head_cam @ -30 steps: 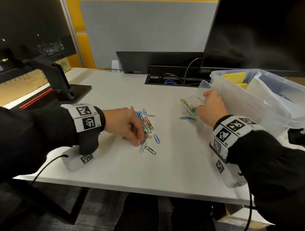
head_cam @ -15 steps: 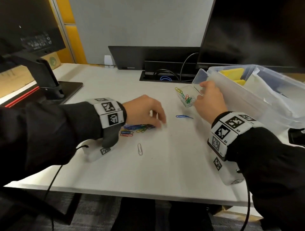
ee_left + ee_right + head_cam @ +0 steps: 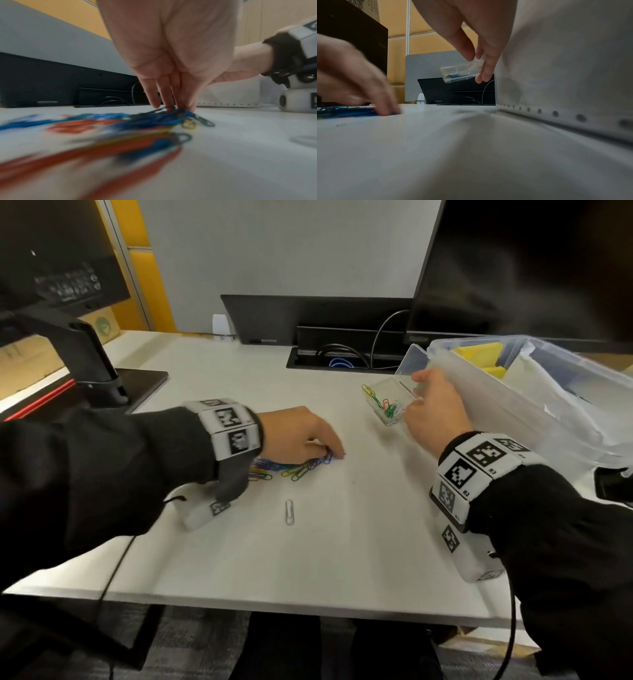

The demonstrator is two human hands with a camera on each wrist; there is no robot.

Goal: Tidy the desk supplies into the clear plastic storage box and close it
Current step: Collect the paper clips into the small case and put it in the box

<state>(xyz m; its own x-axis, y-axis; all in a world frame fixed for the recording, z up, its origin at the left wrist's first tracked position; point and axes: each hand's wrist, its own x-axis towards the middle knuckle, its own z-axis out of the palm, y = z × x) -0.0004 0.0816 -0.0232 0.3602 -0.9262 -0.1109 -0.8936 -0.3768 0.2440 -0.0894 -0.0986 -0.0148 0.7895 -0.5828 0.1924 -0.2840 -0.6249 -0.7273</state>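
My left hand (image 3: 298,436) lies palm-down on the white desk (image 3: 342,542), fingers together and nearly straight, their tips pressing on the pile of coloured paper clips (image 3: 291,469). One silver paper clip (image 3: 289,511) lies apart, nearer me. My right hand (image 3: 435,409) pinches a small clear clip case (image 3: 387,400) between thumb and fingers, tilted off the desk, a few clips inside. The clear plastic storage box (image 3: 513,405) stands open just beside it.
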